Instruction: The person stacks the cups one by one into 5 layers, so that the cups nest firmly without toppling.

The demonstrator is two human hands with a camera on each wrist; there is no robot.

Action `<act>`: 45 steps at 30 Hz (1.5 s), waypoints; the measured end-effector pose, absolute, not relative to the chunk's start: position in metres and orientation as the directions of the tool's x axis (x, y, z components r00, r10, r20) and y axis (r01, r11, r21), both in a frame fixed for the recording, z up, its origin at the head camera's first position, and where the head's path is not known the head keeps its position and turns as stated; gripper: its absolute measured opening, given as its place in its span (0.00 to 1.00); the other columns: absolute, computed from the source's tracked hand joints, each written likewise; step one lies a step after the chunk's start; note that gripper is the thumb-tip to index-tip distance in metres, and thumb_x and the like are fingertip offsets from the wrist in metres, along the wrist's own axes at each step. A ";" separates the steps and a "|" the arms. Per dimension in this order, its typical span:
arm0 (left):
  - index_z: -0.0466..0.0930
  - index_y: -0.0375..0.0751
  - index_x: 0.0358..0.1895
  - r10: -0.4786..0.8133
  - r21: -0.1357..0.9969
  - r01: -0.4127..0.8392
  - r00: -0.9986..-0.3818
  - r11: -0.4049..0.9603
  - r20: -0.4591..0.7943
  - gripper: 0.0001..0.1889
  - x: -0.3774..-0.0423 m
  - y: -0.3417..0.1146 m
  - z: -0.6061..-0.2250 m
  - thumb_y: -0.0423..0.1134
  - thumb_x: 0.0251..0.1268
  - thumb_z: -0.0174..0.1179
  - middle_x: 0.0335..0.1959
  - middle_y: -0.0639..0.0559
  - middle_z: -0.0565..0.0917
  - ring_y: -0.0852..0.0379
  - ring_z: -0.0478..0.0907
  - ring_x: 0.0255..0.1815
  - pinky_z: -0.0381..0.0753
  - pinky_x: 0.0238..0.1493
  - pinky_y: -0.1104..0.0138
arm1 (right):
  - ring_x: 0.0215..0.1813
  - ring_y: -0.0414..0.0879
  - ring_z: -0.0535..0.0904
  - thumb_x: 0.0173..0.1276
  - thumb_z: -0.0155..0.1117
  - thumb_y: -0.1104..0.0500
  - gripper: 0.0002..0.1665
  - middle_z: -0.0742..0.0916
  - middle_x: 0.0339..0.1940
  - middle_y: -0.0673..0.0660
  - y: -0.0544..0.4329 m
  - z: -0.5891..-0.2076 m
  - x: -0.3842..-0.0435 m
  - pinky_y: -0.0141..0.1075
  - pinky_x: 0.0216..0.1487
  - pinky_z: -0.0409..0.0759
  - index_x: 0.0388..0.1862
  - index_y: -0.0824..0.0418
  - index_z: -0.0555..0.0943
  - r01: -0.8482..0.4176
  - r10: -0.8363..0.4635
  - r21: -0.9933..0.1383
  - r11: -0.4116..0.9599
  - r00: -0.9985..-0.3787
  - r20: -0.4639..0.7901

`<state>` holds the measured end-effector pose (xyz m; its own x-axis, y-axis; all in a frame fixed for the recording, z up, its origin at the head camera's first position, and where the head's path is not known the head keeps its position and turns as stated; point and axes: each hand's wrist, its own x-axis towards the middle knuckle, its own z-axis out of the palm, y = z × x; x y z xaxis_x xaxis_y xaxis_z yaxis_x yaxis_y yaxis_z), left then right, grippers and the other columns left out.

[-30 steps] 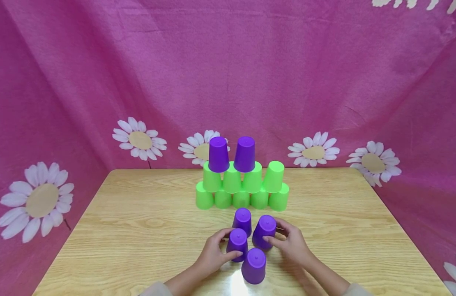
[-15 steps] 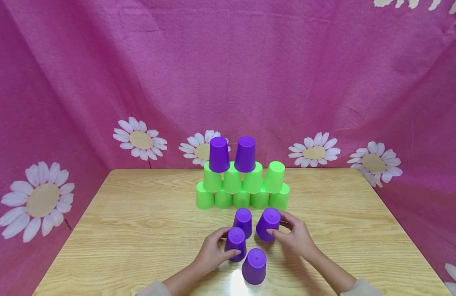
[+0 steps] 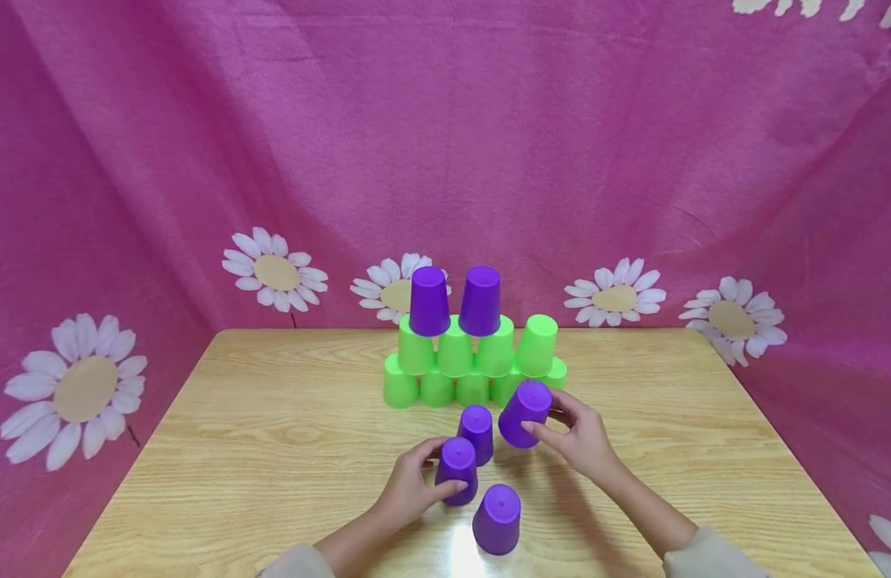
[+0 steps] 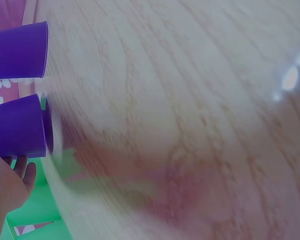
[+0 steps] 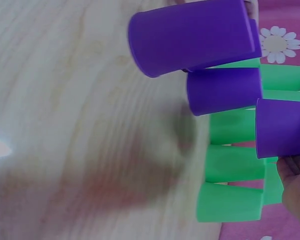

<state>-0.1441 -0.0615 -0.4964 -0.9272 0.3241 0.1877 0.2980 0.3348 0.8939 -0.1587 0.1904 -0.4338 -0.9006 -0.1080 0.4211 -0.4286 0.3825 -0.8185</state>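
My left hand point(image 3: 408, 491) grips an upside-down purple cup point(image 3: 456, 474) by its side, thumb in front and fingers behind; in the left wrist view its rim is close over the table. A second upside-down purple cup point(image 3: 523, 415) is in my right hand point(image 3: 586, 440), lifted and slightly tilted just before the green cups. Another purple cup point(image 3: 477, 433) stands between the held ones, a little farther back. Nearest me is a purple cup point(image 3: 497, 520), also seen large in the right wrist view. All four held or loose cups have their bases up.
Behind the hands, upside-down green cups point(image 3: 455, 349) form two stacked rows. Two purple cups point(image 3: 429, 301) top them towards the left, while the rightmost green cup point(image 3: 536, 345) of the upper row bears nothing. A pink daisy-print cloth point(image 3: 445, 144) hangs behind the wooden table point(image 3: 272, 449).
My right hand has raised its purple cup and moved it away from me towards the green cups. The left hand's cup has shifted slightly left and farther back. The stacked cups are unchanged.
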 end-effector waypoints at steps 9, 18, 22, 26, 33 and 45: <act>0.74 0.35 0.54 0.303 0.891 0.294 -0.934 0.345 0.191 0.29 -0.145 -0.067 -0.494 0.41 0.46 0.71 0.48 0.44 0.82 0.47 0.78 0.49 0.79 0.49 0.59 | 0.41 0.25 0.77 0.51 0.69 0.72 0.24 0.85 0.40 0.69 0.193 -0.415 -0.168 0.21 0.46 0.78 0.49 0.74 0.76 -0.445 -0.086 -0.805 0.393 -0.889 0.450; 0.74 0.36 0.54 0.292 0.889 0.293 -0.937 0.351 0.193 0.29 -0.149 -0.072 -0.494 0.41 0.47 0.71 0.48 0.44 0.82 0.47 0.78 0.49 0.78 0.50 0.56 | 0.42 0.25 0.76 0.51 0.69 0.71 0.25 0.85 0.40 0.68 0.194 -0.396 -0.172 0.19 0.46 0.77 0.50 0.73 0.77 -0.452 -0.070 -0.796 0.402 -0.882 0.466; 0.74 0.36 0.54 0.273 0.891 0.273 -0.945 0.362 0.179 0.29 -0.151 -0.075 -0.490 0.41 0.47 0.71 0.48 0.44 0.82 0.47 0.78 0.48 0.79 0.50 0.56 | 0.41 0.25 0.76 0.51 0.68 0.72 0.25 0.84 0.41 0.70 0.195 -0.390 -0.176 0.19 0.47 0.77 0.51 0.74 0.76 -0.457 -0.058 -0.798 0.393 -0.878 0.475; 0.74 0.36 0.54 0.255 0.891 0.268 -0.950 0.366 0.181 0.28 -0.153 -0.077 -0.486 0.40 0.47 0.71 0.48 0.42 0.82 0.46 0.77 0.48 0.79 0.50 0.55 | 0.41 0.24 0.76 0.51 0.68 0.72 0.25 0.83 0.41 0.71 0.195 -0.383 -0.179 0.18 0.47 0.76 0.51 0.74 0.76 -0.459 -0.049 -0.800 0.387 -0.877 0.479; 0.74 0.35 0.54 0.234 0.881 0.288 -0.949 0.376 0.211 0.28 -0.153 -0.082 -0.478 0.38 0.46 0.71 0.49 0.42 0.82 0.44 0.78 0.49 0.78 0.51 0.53 | 0.41 0.24 0.76 0.50 0.68 0.72 0.25 0.85 0.39 0.60 0.195 -0.372 -0.188 0.18 0.47 0.76 0.50 0.74 0.76 -0.462 -0.026 -0.792 0.398 -0.869 0.494; 0.74 0.36 0.54 0.220 0.900 0.244 -0.960 0.361 0.173 0.27 -0.156 -0.089 -0.472 0.37 0.47 0.70 0.49 0.43 0.81 0.45 0.77 0.50 0.77 0.53 0.50 | 0.41 0.23 0.75 0.52 0.68 0.71 0.26 0.83 0.43 0.71 0.194 -0.358 -0.203 0.16 0.48 0.75 0.52 0.74 0.76 -0.439 0.028 -0.802 0.406 -0.871 0.491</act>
